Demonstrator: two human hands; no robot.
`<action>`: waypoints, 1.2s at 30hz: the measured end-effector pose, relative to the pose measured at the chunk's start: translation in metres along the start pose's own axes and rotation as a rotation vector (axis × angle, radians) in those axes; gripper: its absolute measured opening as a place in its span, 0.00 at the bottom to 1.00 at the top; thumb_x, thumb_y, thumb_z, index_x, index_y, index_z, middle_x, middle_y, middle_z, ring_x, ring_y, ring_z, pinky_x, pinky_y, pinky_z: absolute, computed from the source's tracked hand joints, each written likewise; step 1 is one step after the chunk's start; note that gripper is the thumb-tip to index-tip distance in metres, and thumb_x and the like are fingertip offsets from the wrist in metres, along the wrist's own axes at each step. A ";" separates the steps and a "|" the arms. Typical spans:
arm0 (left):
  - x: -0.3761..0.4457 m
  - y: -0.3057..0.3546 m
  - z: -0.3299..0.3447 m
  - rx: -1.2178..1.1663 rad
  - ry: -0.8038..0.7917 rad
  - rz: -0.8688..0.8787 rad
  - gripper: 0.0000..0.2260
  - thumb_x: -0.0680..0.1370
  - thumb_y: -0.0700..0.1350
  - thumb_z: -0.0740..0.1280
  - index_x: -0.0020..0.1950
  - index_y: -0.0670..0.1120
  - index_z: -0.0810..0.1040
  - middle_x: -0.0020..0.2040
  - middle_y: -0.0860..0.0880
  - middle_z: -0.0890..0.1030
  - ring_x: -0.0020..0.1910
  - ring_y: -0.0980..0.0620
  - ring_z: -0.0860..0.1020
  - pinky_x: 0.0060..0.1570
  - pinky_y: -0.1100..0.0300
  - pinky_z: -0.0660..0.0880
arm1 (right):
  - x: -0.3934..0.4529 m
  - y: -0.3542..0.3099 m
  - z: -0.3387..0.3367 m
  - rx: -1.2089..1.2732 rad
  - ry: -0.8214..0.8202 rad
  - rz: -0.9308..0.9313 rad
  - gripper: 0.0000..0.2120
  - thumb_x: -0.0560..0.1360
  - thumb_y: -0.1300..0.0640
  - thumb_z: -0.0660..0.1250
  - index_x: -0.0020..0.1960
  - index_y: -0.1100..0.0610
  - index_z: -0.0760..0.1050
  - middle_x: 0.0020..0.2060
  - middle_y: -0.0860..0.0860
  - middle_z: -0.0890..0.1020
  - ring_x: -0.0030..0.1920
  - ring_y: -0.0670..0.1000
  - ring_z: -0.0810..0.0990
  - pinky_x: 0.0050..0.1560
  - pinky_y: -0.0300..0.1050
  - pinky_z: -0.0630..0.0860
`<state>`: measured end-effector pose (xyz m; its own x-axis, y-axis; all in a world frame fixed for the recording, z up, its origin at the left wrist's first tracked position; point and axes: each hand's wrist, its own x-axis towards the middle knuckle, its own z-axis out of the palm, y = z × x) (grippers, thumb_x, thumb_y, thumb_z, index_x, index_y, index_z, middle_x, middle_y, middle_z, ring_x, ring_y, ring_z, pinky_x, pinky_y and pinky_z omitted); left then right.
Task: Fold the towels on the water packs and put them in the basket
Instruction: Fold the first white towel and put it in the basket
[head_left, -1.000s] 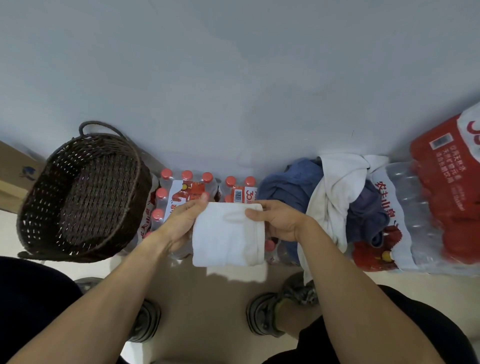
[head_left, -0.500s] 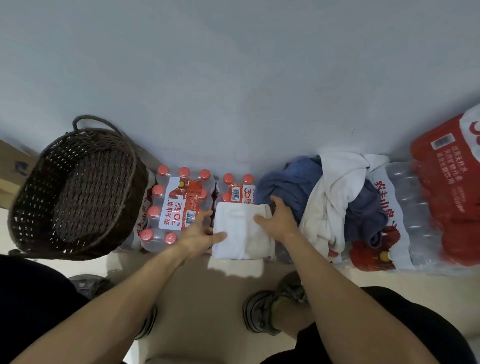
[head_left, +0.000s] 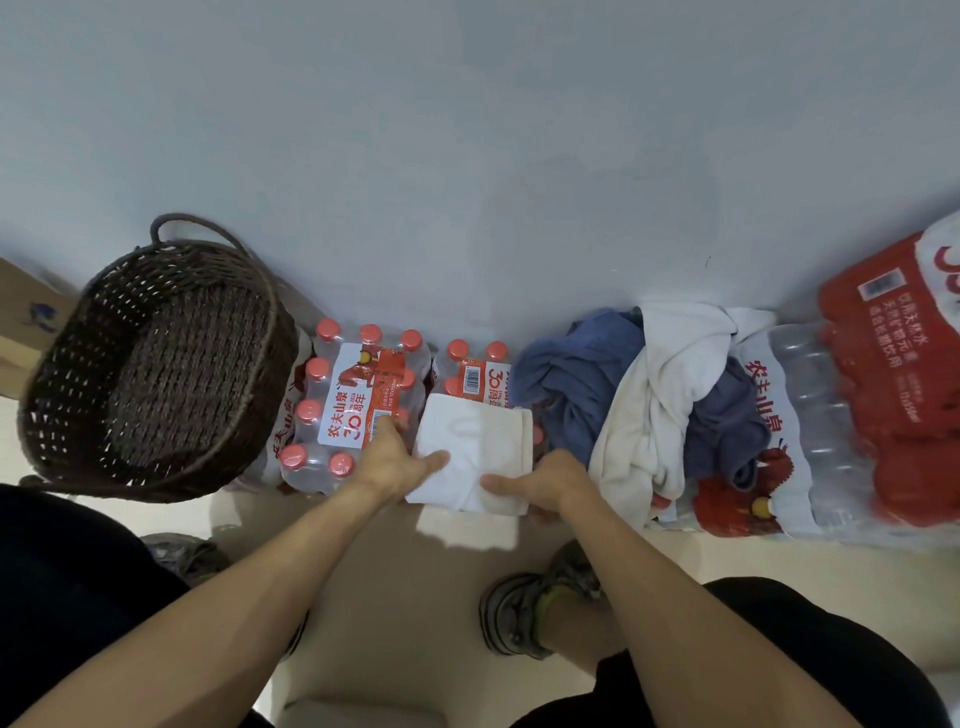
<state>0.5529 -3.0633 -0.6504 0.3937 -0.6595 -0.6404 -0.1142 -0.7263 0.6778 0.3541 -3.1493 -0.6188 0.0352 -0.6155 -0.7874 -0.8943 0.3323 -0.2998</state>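
Observation:
A folded white towel (head_left: 475, 447) lies on the water packs (head_left: 358, 400) in the middle. My left hand (head_left: 397, 460) holds its near left edge, thumb on top. My right hand (head_left: 545, 480) holds its near right corner, thumb on top and fingers underneath. To the right, a loose pile of blue towels (head_left: 576, 379) and a white towel (head_left: 660, 395) sits on another water pack (head_left: 789, 415). The dark woven basket (head_left: 67, 415) stands at the left and looks empty.
A red-wrapped water pack (head_left: 893, 364) is at the far right. A cardboard box (head_left: 21, 322) sits behind the basket. The grey wall (head_left: 467, 156) runs right behind the packs. My shoes (head_left: 524, 603) stand on the beige floor below.
Both hands have slid from the towel's far end back to its near edge and taken hold there. The towel has stayed on the packs.

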 end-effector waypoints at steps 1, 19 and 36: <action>0.000 0.000 0.001 0.035 -0.007 -0.026 0.26 0.69 0.48 0.78 0.58 0.47 0.65 0.49 0.49 0.78 0.47 0.49 0.79 0.47 0.51 0.79 | -0.002 0.003 0.001 -0.021 -0.019 0.026 0.34 0.56 0.35 0.81 0.48 0.60 0.77 0.38 0.55 0.83 0.31 0.52 0.82 0.29 0.42 0.80; -0.020 -0.003 0.009 -0.356 -0.014 -0.229 0.12 0.71 0.43 0.77 0.42 0.42 0.75 0.48 0.40 0.83 0.43 0.43 0.82 0.43 0.53 0.82 | -0.023 0.031 0.020 0.552 0.242 -0.169 0.21 0.61 0.55 0.83 0.48 0.54 0.76 0.42 0.48 0.84 0.43 0.51 0.84 0.44 0.50 0.83; -0.014 0.006 0.004 -0.426 0.031 -0.244 0.12 0.77 0.45 0.71 0.41 0.40 0.74 0.38 0.43 0.80 0.19 0.52 0.76 0.21 0.64 0.74 | -0.003 0.041 0.007 0.279 0.158 -0.249 0.14 0.71 0.51 0.77 0.39 0.59 0.76 0.34 0.55 0.80 0.33 0.55 0.80 0.34 0.47 0.82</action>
<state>0.5429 -3.0597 -0.6391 0.3899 -0.4695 -0.7922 0.3657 -0.7106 0.6011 0.3204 -3.1289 -0.6322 0.1473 -0.7966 -0.5862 -0.7107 0.3270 -0.6229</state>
